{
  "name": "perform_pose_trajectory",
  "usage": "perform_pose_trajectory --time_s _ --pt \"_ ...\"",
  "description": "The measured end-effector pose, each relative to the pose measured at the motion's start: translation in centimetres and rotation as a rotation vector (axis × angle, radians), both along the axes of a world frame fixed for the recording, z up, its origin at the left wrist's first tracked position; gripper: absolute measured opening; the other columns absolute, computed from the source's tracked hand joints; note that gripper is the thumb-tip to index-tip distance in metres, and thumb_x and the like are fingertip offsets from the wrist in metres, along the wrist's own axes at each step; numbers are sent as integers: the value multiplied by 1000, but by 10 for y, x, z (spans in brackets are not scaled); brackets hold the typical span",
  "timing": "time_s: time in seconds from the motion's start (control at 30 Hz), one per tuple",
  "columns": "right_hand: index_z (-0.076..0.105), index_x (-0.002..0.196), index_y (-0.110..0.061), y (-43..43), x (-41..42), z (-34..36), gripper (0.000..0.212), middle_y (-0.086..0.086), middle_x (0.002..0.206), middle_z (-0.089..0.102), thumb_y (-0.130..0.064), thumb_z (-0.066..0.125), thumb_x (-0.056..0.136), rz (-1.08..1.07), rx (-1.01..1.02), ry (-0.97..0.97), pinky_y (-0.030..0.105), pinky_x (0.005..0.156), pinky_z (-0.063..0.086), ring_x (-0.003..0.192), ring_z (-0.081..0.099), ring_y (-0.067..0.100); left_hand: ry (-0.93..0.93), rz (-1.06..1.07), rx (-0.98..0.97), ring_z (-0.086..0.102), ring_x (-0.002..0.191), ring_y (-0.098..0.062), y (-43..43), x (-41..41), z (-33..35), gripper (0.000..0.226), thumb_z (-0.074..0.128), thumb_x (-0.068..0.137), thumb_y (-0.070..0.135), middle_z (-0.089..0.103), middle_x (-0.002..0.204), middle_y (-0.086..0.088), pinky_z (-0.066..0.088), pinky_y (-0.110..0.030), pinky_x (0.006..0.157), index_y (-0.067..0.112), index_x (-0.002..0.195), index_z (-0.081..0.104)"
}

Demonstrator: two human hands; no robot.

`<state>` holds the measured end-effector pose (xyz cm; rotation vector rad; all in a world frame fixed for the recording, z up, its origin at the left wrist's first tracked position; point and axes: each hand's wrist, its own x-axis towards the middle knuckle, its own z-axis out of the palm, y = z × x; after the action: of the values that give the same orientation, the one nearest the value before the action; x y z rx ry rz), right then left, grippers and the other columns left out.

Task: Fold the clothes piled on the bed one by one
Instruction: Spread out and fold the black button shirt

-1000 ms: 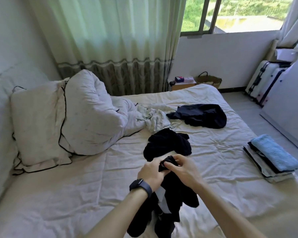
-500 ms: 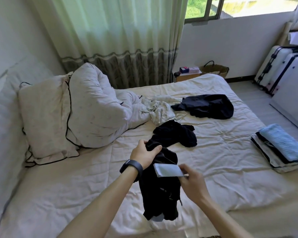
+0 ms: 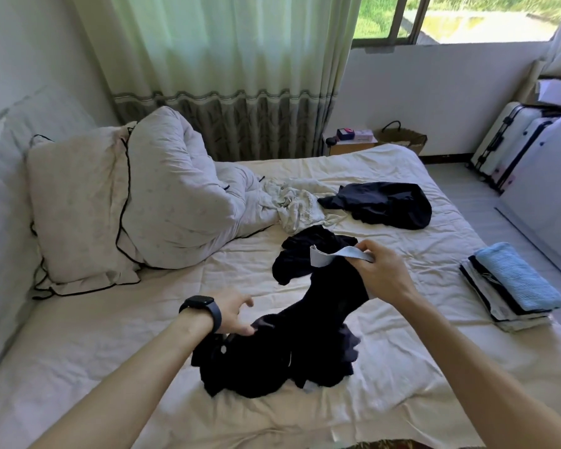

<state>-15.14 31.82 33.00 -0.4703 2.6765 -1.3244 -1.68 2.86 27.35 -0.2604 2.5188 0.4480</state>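
I see my right hand (image 3: pixel 381 273) raised just right of the frame's centre, its fingers (image 3: pixel 368 252) pinched on a pale band (image 3: pixel 329 256) sewn to one end of a black garment (image 3: pixel 305 348). That garment hangs from the pinch and trails down to the lower centre, where most of it lies bunched on the bed (image 3: pixel 110 319). My left hand (image 3: pixel 237 314), with a dark watch (image 3: pixel 204 306) on the wrist, sits left of the bunch. Its fingers (image 3: pixel 245 301) are loosely spread and grip nothing, and only the thumb touches the cloth's edge. Just behind the lifted band lies another black piece (image 3: pixel 300 251), crumpled. Further up the frame, a pale crumpled garment (image 3: pixel 295 202) touches a dark heap (image 3: pixel 386 205) to its right. At the right edge of the bed is a folded stack (image 3: pixel 499 306) with a blue towel (image 3: pixel 518 283) on top. A pillow (image 3: pixel 75 209) and a rolled duvet (image 3: pixel 175 196) fill the upper left.
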Motion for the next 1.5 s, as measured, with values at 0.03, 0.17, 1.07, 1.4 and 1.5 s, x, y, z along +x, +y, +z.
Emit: perform_pose_trajectory --time_s 0.03,0.17,1.07,1.4,1.5 --pt "64 80 -26 -4 1 5 13 -6 64 63 -24 71 91 45 7 0 14 49 36 55 52 3 75 41 106 53 125 -19 11 -2 4 82 77 80 53 54 139 -2 43 -27 97 28 149 39" --pt "67 80 -33 -21 4 26 12 -14 68 65 -24 71 87 221 115 -24 13 44 36 54 56 1 475 134 541 51 117 -1 72 -34 40 96 86 71 49 50 132 13 36 -6 91 39 150 34" --pt "64 114 -32 -81 11 -38 22 -10 93 66 -46 58 98 195 148 72 36 68 51 93 67 19 1043 689 1051 65 67 -10 2 -66 263 19 61 93 3 68 80 -1 54 -26 60 15 106 69" --pt "62 112 -14 -46 -45 34 28 11 75 63 -33 42 108 -96 228 459 39 59 41 77 66 40 1149 1135 536 62 82 -26 -126 -44 187 35 56 85 9 70 113 -16 48 -31 65 15 116 70" --pt "67 103 -15 -47 -53 54 28 10 85 70 -37 50 106 -44 153 332 45 71 50 84 65 37 908 1008 333 65 102 -37 -123 -56 159 24 66 87 19 68 118 -19 53 -41 83 15 111 68"
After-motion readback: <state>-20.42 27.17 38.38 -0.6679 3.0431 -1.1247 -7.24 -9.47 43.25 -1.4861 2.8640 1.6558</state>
